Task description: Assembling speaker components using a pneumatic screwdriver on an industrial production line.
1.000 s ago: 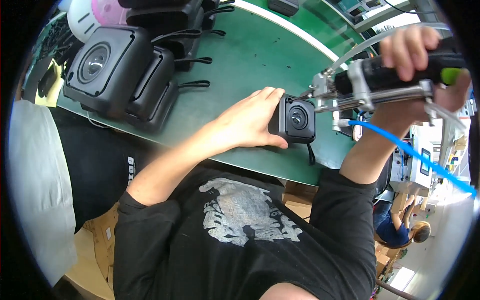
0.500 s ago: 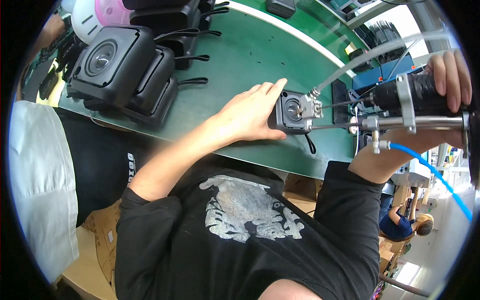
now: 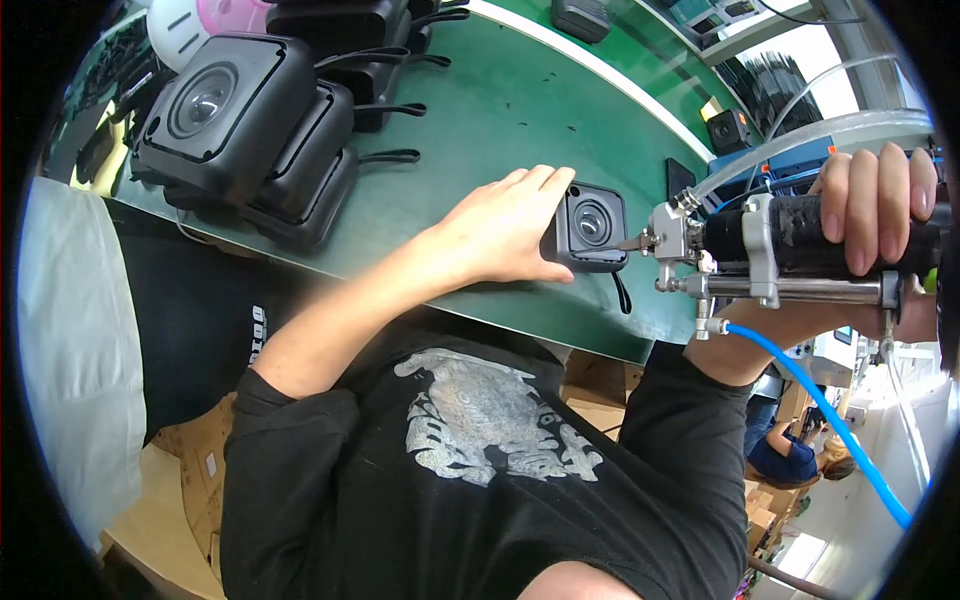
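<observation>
A small black square speaker (image 3: 594,222) with a round cone lies on the green table, and its short strap (image 3: 622,293) hangs toward the near edge. My left hand (image 3: 505,230) grips it from the left, with thumb and fingers spread along its side. My right hand (image 3: 878,205) is wrapped round the black body of an air-fed screwdriver (image 3: 770,240). A clear hose and a blue hose (image 3: 800,375) run from the tool. Its metal head is at the speaker's right edge, the thin tip reaching over the front face; whether it touches is hard to see.
Larger black speakers (image 3: 225,110) with straps stand stacked at the left. A pink and white round thing (image 3: 190,25) is behind them. Another black speaker (image 3: 728,130) and a dark flat device (image 3: 680,178) are at the right back. Someone (image 3: 785,455) is in the background.
The screwdriver's head has drawn back from the speaker's face toward the tool body, and the rods between them no longer show. My right hand has shifted nearer and slightly left. My left hand holds still.
</observation>
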A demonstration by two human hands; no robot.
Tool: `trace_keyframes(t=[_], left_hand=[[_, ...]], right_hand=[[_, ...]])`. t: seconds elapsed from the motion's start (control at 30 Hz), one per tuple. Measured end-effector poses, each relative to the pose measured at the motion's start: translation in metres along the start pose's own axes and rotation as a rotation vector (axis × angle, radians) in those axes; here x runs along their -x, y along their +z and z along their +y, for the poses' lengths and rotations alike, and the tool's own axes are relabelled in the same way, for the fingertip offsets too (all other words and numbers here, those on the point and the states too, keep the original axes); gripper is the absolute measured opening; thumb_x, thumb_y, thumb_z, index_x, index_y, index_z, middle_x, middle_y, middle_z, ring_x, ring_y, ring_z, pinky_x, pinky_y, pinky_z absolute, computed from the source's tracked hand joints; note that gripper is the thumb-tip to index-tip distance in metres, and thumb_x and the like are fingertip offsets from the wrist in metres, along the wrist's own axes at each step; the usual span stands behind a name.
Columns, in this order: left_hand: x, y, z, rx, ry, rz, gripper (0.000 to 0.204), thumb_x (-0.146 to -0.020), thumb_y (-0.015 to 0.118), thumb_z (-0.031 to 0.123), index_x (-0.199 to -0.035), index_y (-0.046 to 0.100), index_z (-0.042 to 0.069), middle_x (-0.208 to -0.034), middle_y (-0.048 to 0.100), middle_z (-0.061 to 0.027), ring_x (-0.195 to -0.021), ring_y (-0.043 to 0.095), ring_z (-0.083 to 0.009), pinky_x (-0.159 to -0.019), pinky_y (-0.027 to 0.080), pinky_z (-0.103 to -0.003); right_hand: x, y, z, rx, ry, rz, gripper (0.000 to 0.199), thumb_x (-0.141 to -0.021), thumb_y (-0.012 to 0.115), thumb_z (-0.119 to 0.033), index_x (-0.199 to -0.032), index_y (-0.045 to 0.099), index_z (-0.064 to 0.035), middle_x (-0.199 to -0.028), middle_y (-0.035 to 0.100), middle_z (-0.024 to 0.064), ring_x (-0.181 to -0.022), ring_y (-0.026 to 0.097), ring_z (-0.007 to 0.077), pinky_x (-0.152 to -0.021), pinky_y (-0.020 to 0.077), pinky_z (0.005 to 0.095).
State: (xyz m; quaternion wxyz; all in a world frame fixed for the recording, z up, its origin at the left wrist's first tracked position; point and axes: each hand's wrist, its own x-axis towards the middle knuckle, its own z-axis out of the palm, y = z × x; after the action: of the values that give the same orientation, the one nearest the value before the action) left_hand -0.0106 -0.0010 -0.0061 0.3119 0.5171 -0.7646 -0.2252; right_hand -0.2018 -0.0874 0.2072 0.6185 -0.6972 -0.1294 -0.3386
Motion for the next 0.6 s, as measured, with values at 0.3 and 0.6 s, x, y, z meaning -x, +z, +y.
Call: trace_keyframes(t=[0.3,0.6], left_hand=[[-0.005,-0.008,0.005,-0.016,0.012,0.010,0.092,-0.067,0.088,0.039,-0.131,0.041,-0.008,-0.119,0.055,-0.0227,-0.115,0.056,-0.0375,-0.100,0.049,-0.043],[-0.020,-0.002,0.019,-0.245,0.160,-0.018,0.105,-0.060,0.089,0.046,-0.133,0.041,-0.013,-0.120,0.055,-0.0230,-0.118,0.052,-0.0371,-0.106,0.042,-0.042]], right_hand=[[0.016,0.018,0.023,0.033,0.078,0.023,0.065,-0.088,0.064,-0.063,-0.109,0.048,-0.0041,-0.083,0.055,0.0044,-0.064,0.055,0.0164,-0.066,0.0431,0.0344],[-0.025,-0.018,-0.036,0.162,-0.034,0.187,0.047,-0.099,0.053,-0.048,-0.106,0.047,-0.0021,-0.077,0.047,0.0030,-0.059,0.050,0.0114,-0.061,0.0425,0.0280]])
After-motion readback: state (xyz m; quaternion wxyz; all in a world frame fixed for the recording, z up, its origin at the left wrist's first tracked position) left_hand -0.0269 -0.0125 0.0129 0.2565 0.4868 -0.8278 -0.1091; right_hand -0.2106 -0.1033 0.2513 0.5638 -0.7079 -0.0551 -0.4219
